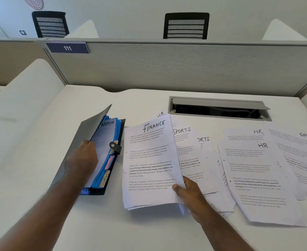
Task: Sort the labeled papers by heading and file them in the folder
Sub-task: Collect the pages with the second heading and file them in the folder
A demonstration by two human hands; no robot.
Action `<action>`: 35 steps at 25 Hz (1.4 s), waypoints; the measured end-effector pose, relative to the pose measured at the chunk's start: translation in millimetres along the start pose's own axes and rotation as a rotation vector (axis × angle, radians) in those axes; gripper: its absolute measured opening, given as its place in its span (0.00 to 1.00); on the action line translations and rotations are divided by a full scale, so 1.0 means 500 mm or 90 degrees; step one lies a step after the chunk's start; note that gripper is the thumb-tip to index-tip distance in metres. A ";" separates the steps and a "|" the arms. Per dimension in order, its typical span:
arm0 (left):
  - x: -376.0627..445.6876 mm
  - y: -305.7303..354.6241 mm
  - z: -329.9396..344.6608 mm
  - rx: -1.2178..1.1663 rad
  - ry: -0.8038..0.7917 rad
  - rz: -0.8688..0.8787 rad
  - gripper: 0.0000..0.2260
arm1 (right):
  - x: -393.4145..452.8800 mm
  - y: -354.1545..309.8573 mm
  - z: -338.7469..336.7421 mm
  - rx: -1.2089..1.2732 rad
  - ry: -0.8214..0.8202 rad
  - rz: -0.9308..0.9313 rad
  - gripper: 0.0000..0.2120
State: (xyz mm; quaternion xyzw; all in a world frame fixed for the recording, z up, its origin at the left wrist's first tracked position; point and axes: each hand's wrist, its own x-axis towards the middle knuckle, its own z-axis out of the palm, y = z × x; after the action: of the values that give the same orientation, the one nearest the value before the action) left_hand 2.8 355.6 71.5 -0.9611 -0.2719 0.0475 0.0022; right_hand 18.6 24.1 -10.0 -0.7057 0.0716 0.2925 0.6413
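White desk w/ open cable tray, grey partition tagged 111, 2 black chairs behind.

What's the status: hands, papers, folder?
Left hand grips the folder cover, open at the ADMIN sheet. Right hand pinches the FINANCE stack. SPORTS and HR papers loose on the desk, unfiled.
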 end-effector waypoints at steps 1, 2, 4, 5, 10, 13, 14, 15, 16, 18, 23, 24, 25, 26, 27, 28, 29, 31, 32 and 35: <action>-0.002 0.003 -0.001 -0.001 0.008 -0.004 0.14 | 0.000 -0.001 0.000 -0.002 0.002 0.002 0.13; -0.002 0.005 0.001 0.001 0.005 -0.018 0.22 | 0.000 -0.002 0.001 -0.004 0.003 0.004 0.13; -0.006 0.006 0.008 0.009 -0.005 -0.032 0.36 | 0.000 -0.005 0.001 -0.003 0.004 0.008 0.13; -0.007 0.005 0.014 0.009 -0.002 -0.033 0.39 | -0.001 -0.007 0.001 -0.003 0.004 0.008 0.13; -0.010 0.010 0.015 0.015 -0.005 -0.026 0.29 | -0.004 -0.013 0.000 -0.013 0.006 0.008 0.12; -0.015 0.011 0.020 0.029 0.014 -0.001 0.19 | -0.003 -0.013 0.001 -0.020 0.006 0.012 0.12; -0.014 0.007 0.025 0.024 0.013 0.012 0.20 | -0.003 -0.013 0.001 -0.021 0.009 0.013 0.12; -0.011 0.003 0.031 0.011 0.005 0.023 0.23 | -0.004 -0.015 0.002 -0.021 0.009 0.012 0.12; -0.008 0.000 0.034 -0.009 -0.011 0.030 0.27 | -0.005 -0.019 0.003 -0.017 0.005 0.008 0.12; -0.002 -0.001 0.037 -0.066 -0.053 0.031 0.33 | -0.010 -0.031 0.006 0.001 -0.015 -0.001 0.12; -0.002 -0.005 0.039 -0.151 -0.094 0.043 0.37 | -0.019 -0.084 0.025 -0.065 -0.134 0.032 0.11; -0.002 -0.006 0.040 -0.158 -0.093 0.048 0.37 | -0.017 -0.094 0.031 -0.093 -0.153 0.040 0.12; -0.002 -0.007 0.042 -0.163 -0.091 0.052 0.37 | -0.015 -0.106 0.038 -0.114 -0.161 0.047 0.12; -0.002 -0.007 0.041 -0.167 -0.089 0.056 0.38 | -0.011 -0.118 0.046 -0.125 -0.162 0.051 0.13; -0.002 -0.008 0.041 -0.169 -0.087 0.062 0.38 | -0.005 -0.131 0.054 -0.129 -0.158 0.051 0.13; -0.002 -0.007 0.039 -0.168 -0.085 0.070 0.38 | 0.001 -0.143 0.062 -0.130 -0.153 0.048 0.13; -0.002 -0.006 0.038 -0.168 -0.081 0.078 0.38 | 0.008 -0.155 0.073 -0.130 -0.144 0.042 0.14; 0.001 -0.004 0.036 -0.169 -0.086 0.082 0.38 | 0.023 -0.176 0.099 -0.123 -0.116 0.026 0.14; 0.003 -0.002 0.034 -0.172 -0.091 0.080 0.38 | 0.031 -0.183 0.116 -0.115 -0.101 0.018 0.15; 0.011 0.002 0.039 -0.178 -0.089 0.081 0.37 | 0.053 -0.188 0.175 -0.097 -0.071 0.001 0.17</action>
State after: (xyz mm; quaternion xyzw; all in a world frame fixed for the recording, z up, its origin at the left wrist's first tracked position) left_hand 6.2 357.2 51.5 -0.9617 -0.2139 0.0756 -0.1535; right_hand 56.9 130.0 57.3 -0.7350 0.0140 0.3366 0.5884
